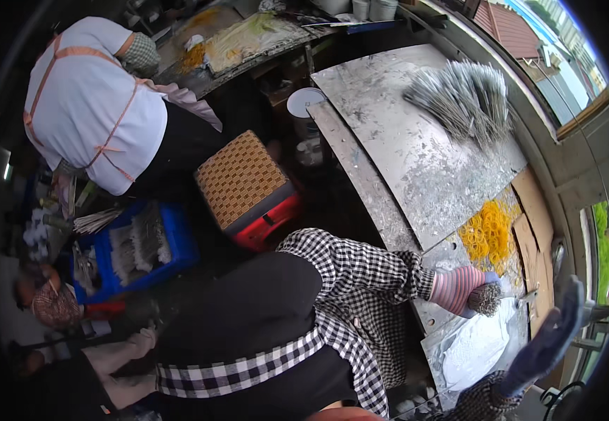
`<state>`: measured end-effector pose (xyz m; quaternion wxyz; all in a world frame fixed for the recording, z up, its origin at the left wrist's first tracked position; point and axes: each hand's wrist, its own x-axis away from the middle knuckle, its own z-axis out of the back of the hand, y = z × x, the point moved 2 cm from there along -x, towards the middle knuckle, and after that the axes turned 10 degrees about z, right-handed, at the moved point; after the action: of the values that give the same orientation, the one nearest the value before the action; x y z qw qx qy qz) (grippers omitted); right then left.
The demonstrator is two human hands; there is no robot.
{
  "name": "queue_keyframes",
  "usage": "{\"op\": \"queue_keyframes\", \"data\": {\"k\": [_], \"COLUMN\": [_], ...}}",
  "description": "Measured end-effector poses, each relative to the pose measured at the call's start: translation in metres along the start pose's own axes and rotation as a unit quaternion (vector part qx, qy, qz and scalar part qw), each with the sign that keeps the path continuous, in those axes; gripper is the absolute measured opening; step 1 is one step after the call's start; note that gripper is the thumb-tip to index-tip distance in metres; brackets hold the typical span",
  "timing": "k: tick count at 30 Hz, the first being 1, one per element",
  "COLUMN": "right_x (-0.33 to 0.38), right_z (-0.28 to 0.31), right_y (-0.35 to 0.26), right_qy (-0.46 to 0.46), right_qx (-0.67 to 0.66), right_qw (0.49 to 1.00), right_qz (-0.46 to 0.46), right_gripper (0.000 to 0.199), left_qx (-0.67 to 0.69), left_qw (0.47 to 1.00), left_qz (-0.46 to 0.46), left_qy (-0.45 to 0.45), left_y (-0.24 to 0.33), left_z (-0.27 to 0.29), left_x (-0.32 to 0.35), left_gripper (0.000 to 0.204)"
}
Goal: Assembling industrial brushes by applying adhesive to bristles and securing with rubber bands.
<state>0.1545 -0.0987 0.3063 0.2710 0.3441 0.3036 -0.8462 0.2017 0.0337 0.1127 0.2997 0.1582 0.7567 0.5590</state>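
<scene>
My left hand (462,289), in a pink and grey striped glove, is closed round a tight bundle of thin sticks (485,300). Only the grey-brown ends of that bundle face me; the rest is hidden by the hand. It is held over the near part of the worktable, beside a white sheet or powdery patch (476,347). At the lower right my right hand (546,344), in a blue-grey glove, is raised with its fingers stretched out and holds nothing. A heap of yellow rubber bands (488,235) lies just beyond my left hand.
Several bundles of thin grey sticks (462,102) lie on the stained metal board (389,126) by the window. A patterned stool (245,179), a lidded bucket (304,103) and a blue crate (182,245) stand to the left. Another person (101,105) works at a far bench.
</scene>
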Motion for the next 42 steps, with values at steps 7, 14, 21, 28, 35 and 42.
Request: {"op": "queue_keyframes", "data": {"k": [7, 14, 21, 28, 35, 42], "right_x": [0.007, -0.066, -0.017, -0.006, -0.008, -0.003], "right_z": [-0.105, -0.09, -0.104, -0.092, -0.08, -0.078], "right_y": [-0.015, -0.048, -0.009, -0.006, -0.017, 0.003], "right_qy": [-0.422, -0.35, -0.392, -0.244, -0.101, -0.115], "right_qx": [-0.085, -0.182, 0.026, -0.099, -0.096, -0.28], "right_qw": [0.897, 0.901, 0.896, 0.946, 0.951, 0.951], "right_qz": [0.102, 0.179, 0.209, 0.19, 0.275, 0.057], "right_gripper": [0.082, 0.094, 0.075, 0.084, 0.097, 0.103], "left_qx": [-0.283, 0.273, 0.009, -0.037, -0.051, -0.053], "left_qw": [0.901, 0.958, 0.999, 0.995, 0.993, 0.989], "left_qz": [-0.312, -0.006, 0.043, 0.09, 0.107, 0.134], "left_qy": [0.101, -0.091, -0.003, -0.004, -0.011, 0.036], "left_y": [0.002, -0.008, 0.0, 0.017, 0.022, 0.035], "left_z": [-0.002, -0.012, 0.017, 0.02, 0.025, 0.033], "left_x": [0.0, -0.019, -0.001, 0.004, 0.016, 0.015], "left_gripper": [0.054, 0.005, 0.006, 0.013, 0.021, 0.029]}}
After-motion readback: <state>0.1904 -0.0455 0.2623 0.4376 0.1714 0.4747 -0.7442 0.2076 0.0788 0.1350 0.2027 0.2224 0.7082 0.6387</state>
